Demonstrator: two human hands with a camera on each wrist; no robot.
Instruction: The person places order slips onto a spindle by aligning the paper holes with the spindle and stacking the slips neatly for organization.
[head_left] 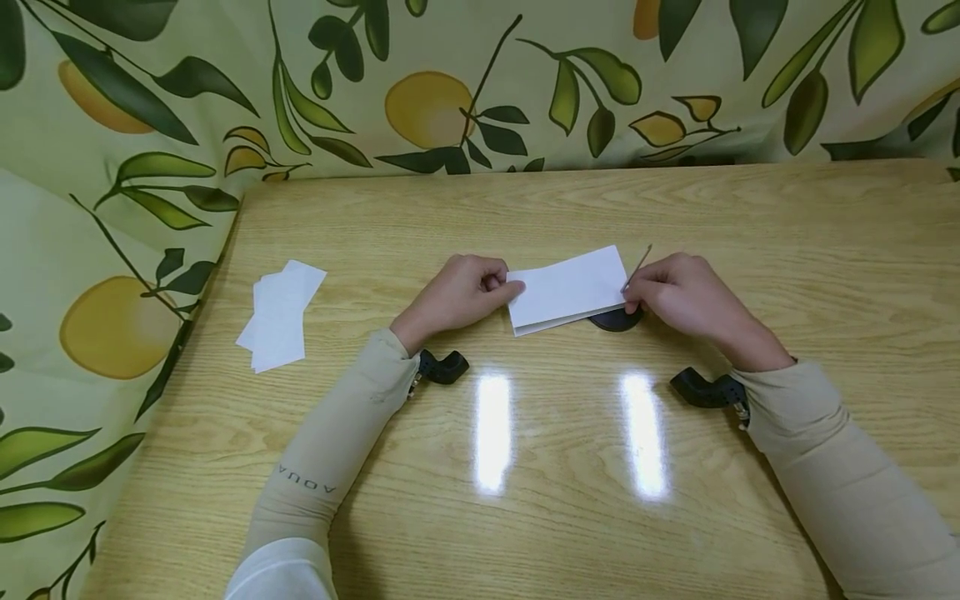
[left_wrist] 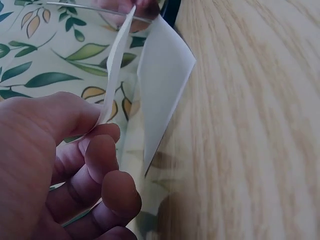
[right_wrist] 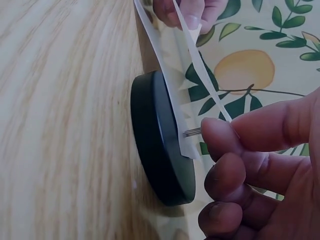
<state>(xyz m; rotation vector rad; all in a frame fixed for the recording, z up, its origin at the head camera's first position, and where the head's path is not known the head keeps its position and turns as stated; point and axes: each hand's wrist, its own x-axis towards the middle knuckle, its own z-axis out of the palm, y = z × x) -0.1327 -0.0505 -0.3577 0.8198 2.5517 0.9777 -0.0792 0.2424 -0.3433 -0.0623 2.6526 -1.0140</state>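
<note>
The folded white paper (head_left: 566, 287) lies just right of the left hand (head_left: 467, 293), which pinches one end; its long axis runs to the right hand (head_left: 688, 296), equally near; that hand pinches a thin rod (head_left: 642, 260) at the other end.

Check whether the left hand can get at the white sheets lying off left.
Probably yes: only tabletop shows between the left hand and the white sheets, though it pinches the upright paper and would likely have to release that first.
</note>
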